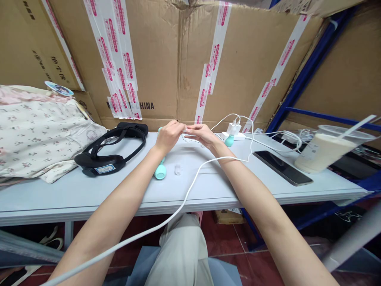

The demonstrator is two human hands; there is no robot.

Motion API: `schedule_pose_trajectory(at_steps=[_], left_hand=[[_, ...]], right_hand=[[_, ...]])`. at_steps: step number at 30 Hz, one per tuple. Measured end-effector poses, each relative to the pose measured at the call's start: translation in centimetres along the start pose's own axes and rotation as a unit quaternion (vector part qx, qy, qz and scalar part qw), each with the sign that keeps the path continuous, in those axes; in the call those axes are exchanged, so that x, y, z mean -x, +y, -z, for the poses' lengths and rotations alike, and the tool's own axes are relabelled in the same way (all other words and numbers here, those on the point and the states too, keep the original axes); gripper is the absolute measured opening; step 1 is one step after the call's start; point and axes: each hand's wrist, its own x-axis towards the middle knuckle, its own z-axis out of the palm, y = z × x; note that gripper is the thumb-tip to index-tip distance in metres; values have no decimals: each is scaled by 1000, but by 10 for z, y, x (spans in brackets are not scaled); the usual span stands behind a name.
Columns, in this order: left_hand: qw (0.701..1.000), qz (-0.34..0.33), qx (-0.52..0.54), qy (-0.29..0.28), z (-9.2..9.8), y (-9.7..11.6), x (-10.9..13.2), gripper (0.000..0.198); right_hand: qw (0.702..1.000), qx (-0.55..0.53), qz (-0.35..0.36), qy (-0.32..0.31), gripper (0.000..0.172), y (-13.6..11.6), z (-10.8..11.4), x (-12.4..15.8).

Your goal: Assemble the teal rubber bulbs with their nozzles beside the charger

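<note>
My left hand (170,135) and my right hand (201,134) meet fingertip to fingertip above the back of the grey table (119,194). Both are closed in a pinch around a small whitish piece (185,129), mostly hidden by the fingers. Beneath my left wrist lies a mint-green item with a rounded end (160,172), partly covered by the arm. A small clear plastic piece (177,170) rests just right of it. Another mint-green piece (229,140) stands beyond my right hand, beside a white charger (233,128).
A black headset (104,161) and a floral cloth bag (41,135) are at the left. On the right are a phone (282,167) and a drink cup with a straw (326,153). A white cable (190,186) crosses the table front. Cardboard (160,59) stands behind.
</note>
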Motion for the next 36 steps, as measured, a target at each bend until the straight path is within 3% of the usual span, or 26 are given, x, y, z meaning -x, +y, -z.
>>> schedule_pose_trajectory(at_steps=[8, 16, 28, 36], left_hand=[[1000, 6, -3, -2, 0, 2, -1, 25], [1000, 14, 20, 9, -3, 4, -1, 27], [999, 14, -1, 29, -5, 2, 2, 22], [992, 109, 54, 40, -3, 10, -4, 19]], right_hand=[[1000, -12, 16, 22, 38, 1, -4, -1], [999, -28, 36, 3, 34, -1, -5, 3], [1000, -8, 16, 4, 37, -7, -3, -1], [999, 8, 23, -37, 38, -15, 2, 3]])
